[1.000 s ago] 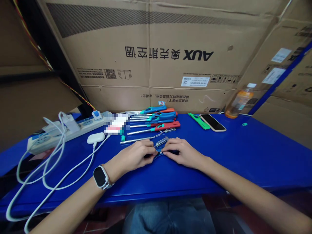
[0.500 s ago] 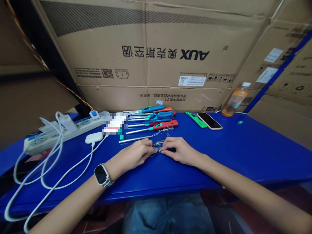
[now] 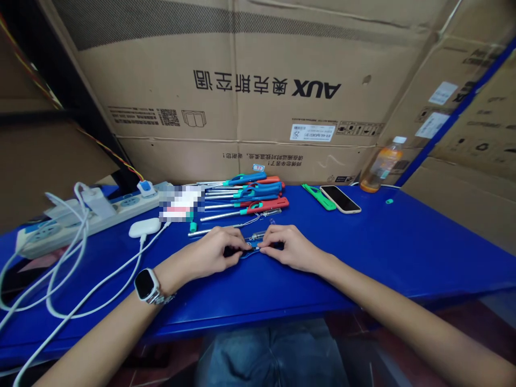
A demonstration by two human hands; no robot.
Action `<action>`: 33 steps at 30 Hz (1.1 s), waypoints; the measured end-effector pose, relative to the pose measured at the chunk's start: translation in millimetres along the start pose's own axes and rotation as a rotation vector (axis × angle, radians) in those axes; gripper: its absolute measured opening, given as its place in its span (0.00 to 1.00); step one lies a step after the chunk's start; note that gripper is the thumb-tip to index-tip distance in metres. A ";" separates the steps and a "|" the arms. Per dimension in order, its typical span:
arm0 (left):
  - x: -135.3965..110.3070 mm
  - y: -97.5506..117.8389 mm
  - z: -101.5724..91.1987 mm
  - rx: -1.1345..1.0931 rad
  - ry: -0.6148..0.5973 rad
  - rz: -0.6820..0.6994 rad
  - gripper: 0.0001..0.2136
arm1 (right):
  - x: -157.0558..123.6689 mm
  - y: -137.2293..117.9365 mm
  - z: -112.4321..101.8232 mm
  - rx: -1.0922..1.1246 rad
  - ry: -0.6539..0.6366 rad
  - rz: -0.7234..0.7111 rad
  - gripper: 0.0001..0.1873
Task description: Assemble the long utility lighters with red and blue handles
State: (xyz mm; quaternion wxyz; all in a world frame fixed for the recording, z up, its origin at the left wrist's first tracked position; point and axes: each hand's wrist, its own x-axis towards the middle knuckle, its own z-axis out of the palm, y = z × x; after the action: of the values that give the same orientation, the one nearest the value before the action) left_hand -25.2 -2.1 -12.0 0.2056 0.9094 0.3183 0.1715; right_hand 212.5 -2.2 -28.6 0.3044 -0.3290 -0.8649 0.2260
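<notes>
My left hand point(image 3: 215, 251) and my right hand point(image 3: 288, 247) rest on the blue table point(image 3: 403, 252), fingertips meeting in a pinch on a small blue part point(image 3: 250, 249) between them. A smartwatch point(image 3: 147, 285) sits on my left wrist. Just behind my fingers lie a clear tube piece point(image 3: 257, 235) and a thin metal rod point(image 3: 213, 229). Farther back is a pile of long-nosed lighters point(image 3: 252, 194) with blue and red handles.
A white power strip point(image 3: 86, 212) with white cables point(image 3: 76, 290) and a white charger point(image 3: 144, 227) lies at left. A green lighter part point(image 3: 318, 196), a phone point(image 3: 341, 199), an orange drink bottle point(image 3: 381, 164) stand back right. Cardboard boxes point(image 3: 250, 91) wall the table's rear.
The whole view has drifted left and slightly up. My two hands stay pinched together on the small blue part, with fingers shifting only slightly.
</notes>
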 end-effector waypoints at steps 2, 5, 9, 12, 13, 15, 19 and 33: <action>0.9 -0.6 0.1 -0.007 -0.002 0.003 0.10 | -0.1 0.0 0.0 0.001 -0.007 0.004 0.04; 1.9 -1.4 1.5 0.014 0.007 0.021 0.11 | 0.0 -0.2 0.0 0.009 -0.013 0.012 0.05; 1.7 -2.3 3.2 0.041 0.009 0.048 0.11 | 0.4 0.1 0.4 0.022 -0.018 0.026 0.05; -0.1 -0.8 4.2 0.061 0.015 0.057 0.12 | 0.2 -0.1 1.6 0.031 -0.015 0.026 0.05; -1.0 0.4 4.4 0.073 0.015 0.058 0.12 | -0.1 -0.4 2.0 0.034 -0.013 0.028 0.05; -2.7 4.1 4.8 0.111 0.017 0.060 0.12 | -1.0 -1.5 2.2 0.034 -0.014 0.036 0.05; -3.7 12.8 5.0 0.229 0.019 0.054 0.16 | 1.3 -3.7 -5.4 0.016 -0.030 0.045 0.06; -1.8 15.6 4.9 0.221 0.028 0.063 0.16 | 55.1 4.1 -30.2 -0.299 -0.356 0.060 0.04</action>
State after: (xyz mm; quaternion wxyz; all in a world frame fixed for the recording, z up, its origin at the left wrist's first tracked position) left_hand -16.5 -15.7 -9.0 0.0944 0.9335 0.3095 0.1544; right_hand 201.7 45.2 11.2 0.0879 -0.3510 -0.9186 0.1591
